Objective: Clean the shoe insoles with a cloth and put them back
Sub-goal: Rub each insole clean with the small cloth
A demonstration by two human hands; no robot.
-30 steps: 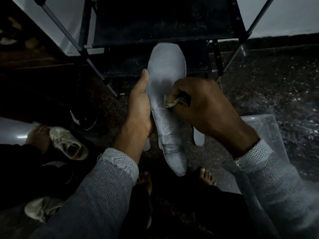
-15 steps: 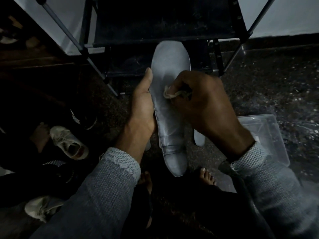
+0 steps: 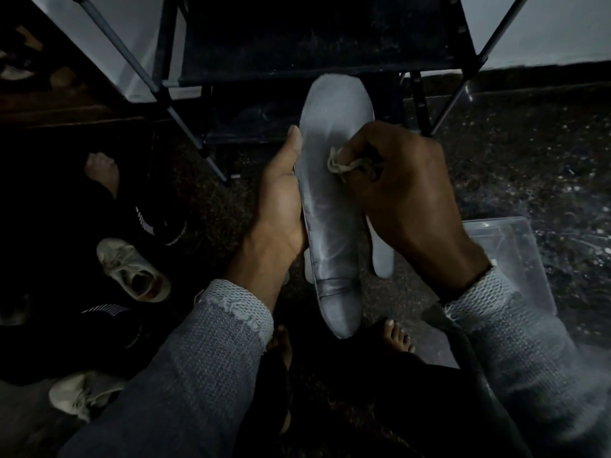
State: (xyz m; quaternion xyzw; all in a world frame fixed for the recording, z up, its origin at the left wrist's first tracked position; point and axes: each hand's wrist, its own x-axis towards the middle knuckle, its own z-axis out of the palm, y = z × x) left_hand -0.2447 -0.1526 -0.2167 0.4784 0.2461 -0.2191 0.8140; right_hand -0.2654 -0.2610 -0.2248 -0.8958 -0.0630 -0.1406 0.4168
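Note:
A long grey insole (image 3: 330, 233) stands upright in the middle of the head view, toe end pointing away. My left hand (image 3: 281, 200) holds it along its left edge, thumb stretched up the side. My right hand (image 3: 403, 193) grips a small pale cloth (image 3: 344, 165) bunched in its fingers and presses it on the insole's upper middle. Another grey insole (image 3: 383, 259) lies on the floor behind, mostly hidden by my right hand. Two pale shoes (image 3: 135, 269) (image 3: 79, 395) lie on the floor at the left.
A dark metal shoe rack (image 3: 297, 44) stands just beyond the insole. A clear plastic box (image 3: 515, 259) sits on the floor at the right. Bare feet (image 3: 396, 335) show below the insole, and another person's foot (image 3: 102, 170) at the left. The speckled floor is dim.
My right hand with the cloth slid up the insole from its middle, then came slightly back down. The insole stays held in my left hand.

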